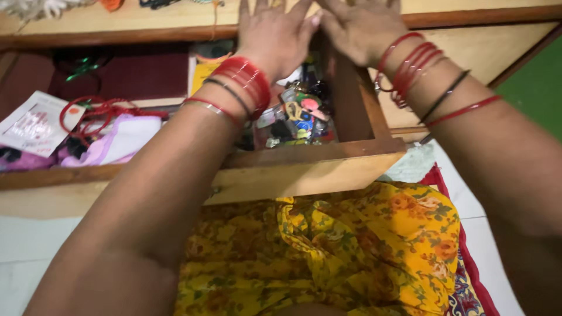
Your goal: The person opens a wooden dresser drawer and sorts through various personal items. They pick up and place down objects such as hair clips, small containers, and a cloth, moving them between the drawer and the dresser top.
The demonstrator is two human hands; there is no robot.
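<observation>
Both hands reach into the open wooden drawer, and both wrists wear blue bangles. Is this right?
Not quite: the head view shows red bangles, not blue. The left hand and the right hand do reach over the open wooden drawer.

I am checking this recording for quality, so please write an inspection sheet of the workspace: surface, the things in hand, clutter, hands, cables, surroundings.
Surface: an open wooden drawer pulled out over the lap; light wood front edge.
Things in hand: a clear jar of small colourful items stands in the drawer below the hands.
Clutter: red bangles, a white packet and pale cloth at the left of the drawer.
Hands: left hand and right hand lie flat, fingers spread, at the drawer's back edge; neither grips anything visible.
Cables: nothing seen.
Surroundings: yellow flowered fabric on the lap, pale tiled floor, green surface at right.
</observation>
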